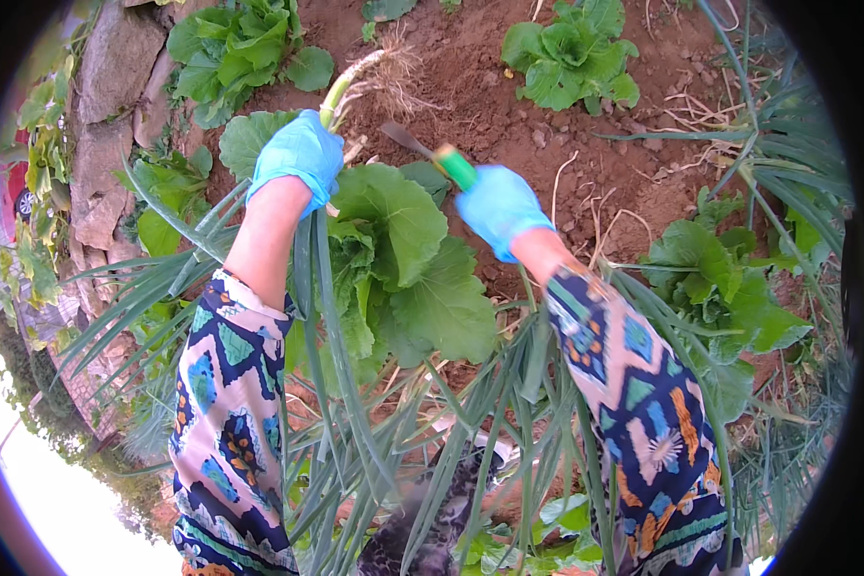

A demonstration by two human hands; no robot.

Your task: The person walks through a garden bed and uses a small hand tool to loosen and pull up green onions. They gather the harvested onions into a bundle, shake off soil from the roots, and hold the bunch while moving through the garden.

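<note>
In a blue glove, my left hand (295,158) grips the pale lower stems of uprooted green onions (345,85). Their tangled roots (397,75) stick out above the fist, and long green leaves (331,309) hang below it toward me. My right hand (504,209), gloved in the same blue, is closed around the green handle (459,167) of a small tool. Its dark, narrow metal blade (405,139) points toward the roots, apart from them. The glove hides the rest of the handle.
A broad-leaved green vegetable plant (410,266) grows between my arms. Others stand at upper left (241,54), upper right (572,54) and right (713,273), in reddish-brown soil (489,93). More green onions (799,151) grow along the right edge. A stone wall (108,144) borders the left.
</note>
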